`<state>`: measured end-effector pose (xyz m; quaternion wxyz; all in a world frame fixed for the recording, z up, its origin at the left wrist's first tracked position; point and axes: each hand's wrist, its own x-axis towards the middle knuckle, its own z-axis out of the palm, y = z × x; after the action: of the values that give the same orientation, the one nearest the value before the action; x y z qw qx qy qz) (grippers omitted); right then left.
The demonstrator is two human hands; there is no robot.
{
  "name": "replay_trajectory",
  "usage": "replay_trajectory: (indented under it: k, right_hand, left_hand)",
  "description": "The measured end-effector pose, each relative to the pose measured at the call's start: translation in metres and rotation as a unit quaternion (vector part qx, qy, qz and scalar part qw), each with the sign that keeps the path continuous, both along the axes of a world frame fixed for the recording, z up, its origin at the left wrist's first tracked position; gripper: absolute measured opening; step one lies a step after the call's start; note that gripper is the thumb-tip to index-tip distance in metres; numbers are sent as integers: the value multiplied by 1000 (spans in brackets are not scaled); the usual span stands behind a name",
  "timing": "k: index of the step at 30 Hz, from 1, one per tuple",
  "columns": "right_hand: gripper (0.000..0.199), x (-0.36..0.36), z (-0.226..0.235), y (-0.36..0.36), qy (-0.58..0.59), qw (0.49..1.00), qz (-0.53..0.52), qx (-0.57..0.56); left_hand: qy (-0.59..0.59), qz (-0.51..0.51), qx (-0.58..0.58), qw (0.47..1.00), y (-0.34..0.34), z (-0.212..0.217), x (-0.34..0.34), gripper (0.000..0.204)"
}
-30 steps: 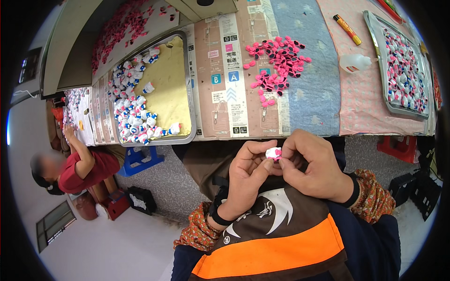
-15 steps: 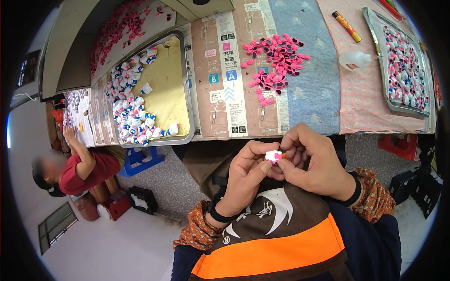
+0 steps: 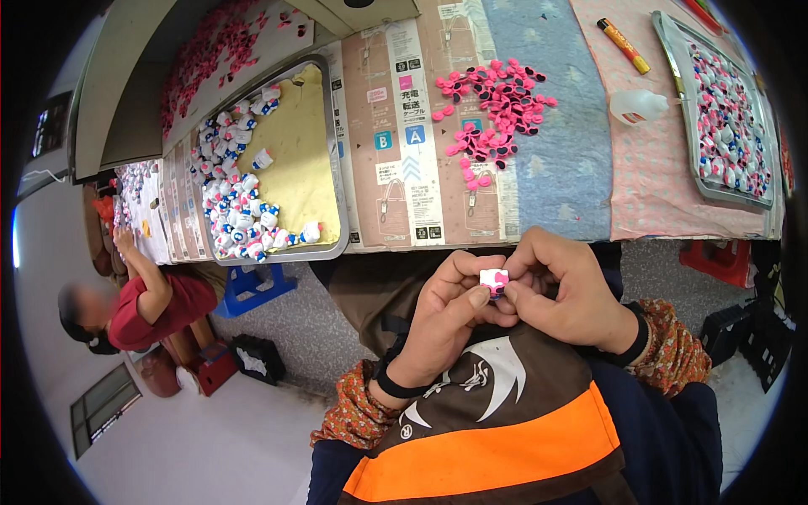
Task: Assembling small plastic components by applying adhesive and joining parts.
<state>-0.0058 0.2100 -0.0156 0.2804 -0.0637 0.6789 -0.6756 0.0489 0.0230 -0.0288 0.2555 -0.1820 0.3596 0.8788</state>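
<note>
A tiny white figurine with pink parts is held up in front of my apron, just off the table's near edge. My left hand pinches it between thumb and fingers from the left. From the right, my right hand is closed with thumb and fingertips pressed against the same piece. The figurine's underside is hidden by the fingers. Beyond the hands, a loose pile of pink pieces with dark undersides lies on the table.
At left, a metal tray carries several white-and-blue figurines. Right of the pile are a white squeeze bottle, a yellow-orange tube and another full tray. A person in a red shirt works at far left.
The figurine has turned slightly in my fingers, showing more of its pink bow-like part. A small orange bit seen by my right fingertips is now out of sight. Both hands stay in place.
</note>
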Motion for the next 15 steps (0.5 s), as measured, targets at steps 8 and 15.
replay_trajectory:
  k: [8, 15]
  right_hand:
    - [15, -3, 4, 1, -8, 1000, 19, 12]
    - [17, -5, 9, -2, 27, 998, 24, 46]
  left_hand:
    - [-10, 14, 18, 1000, -1, -3, 0, 24]
    - [62, 14, -63, 996, 4, -6, 4, 23]
